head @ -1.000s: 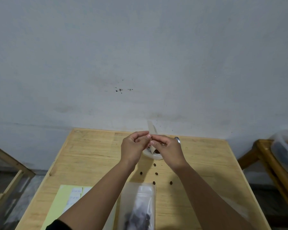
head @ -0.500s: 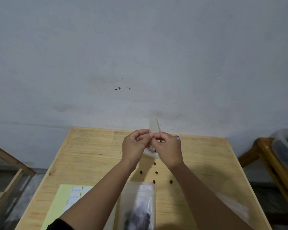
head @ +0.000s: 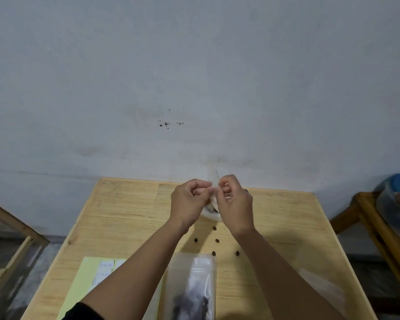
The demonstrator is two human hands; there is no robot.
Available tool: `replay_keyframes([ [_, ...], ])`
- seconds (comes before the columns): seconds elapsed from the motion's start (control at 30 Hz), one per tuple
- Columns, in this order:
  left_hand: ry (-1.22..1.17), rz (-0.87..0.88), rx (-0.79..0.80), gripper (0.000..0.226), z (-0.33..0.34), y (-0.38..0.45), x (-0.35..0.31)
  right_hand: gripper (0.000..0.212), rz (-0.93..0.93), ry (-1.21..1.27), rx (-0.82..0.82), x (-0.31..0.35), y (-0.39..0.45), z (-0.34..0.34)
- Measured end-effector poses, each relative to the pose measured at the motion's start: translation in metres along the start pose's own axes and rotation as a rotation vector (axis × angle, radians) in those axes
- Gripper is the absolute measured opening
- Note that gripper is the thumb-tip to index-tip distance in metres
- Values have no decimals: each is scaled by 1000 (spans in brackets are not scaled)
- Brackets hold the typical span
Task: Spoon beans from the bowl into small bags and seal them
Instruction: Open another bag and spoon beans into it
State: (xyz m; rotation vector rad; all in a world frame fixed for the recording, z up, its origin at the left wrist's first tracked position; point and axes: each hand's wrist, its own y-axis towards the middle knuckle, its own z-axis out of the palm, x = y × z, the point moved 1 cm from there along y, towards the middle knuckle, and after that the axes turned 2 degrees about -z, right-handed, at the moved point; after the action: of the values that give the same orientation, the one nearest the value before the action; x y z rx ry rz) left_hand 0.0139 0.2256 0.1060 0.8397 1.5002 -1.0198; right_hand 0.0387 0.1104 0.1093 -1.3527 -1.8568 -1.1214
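Note:
Both hands are raised over the far middle of the wooden table point(head: 125, 218). My left hand point(head: 188, 202) and my right hand point(head: 235, 204) pinch a small clear bag point(head: 212, 179) between fingertips, its top edge sticking up above them. Under the hands, a white bowl point(head: 211, 215) shows only as a sliver with dark beans inside. Several loose beans point(head: 216, 240) lie scattered on the wood in front of the bowl. A filled clear bag point(head: 192, 287) with dark beans lies flat between my forearms. No spoon is visible.
A yellow sheet with white labels point(head: 95, 276) lies at the near left. An empty clear bag point(head: 321, 285) lies at the near right. A wooden stool with a blue-lidded plastic container point(head: 397, 202) stands right of the table; a wooden frame point(head: 12, 229) stands left.
Both hands rose slightly and drew a little apart, still working the small bag's top edge; the bag stands more upright than before.

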Motion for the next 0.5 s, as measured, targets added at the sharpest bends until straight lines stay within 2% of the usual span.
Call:
replay_keyframes([
  [0.07,38,20,-24,7,1,0,-2,18,-61,-54,-29,-3,0,3],
  [0.13,53,28,-31,7,2,0,-2,20,-36,-30,-29,-2,1,3],
  [0.33,67,15,-14,3,-6,2,6,8,115,97,136,-2,7,-3],
  [0.5,208,39,-94,7,-4,-1,4,9,128,51,79,1,7,2],
])
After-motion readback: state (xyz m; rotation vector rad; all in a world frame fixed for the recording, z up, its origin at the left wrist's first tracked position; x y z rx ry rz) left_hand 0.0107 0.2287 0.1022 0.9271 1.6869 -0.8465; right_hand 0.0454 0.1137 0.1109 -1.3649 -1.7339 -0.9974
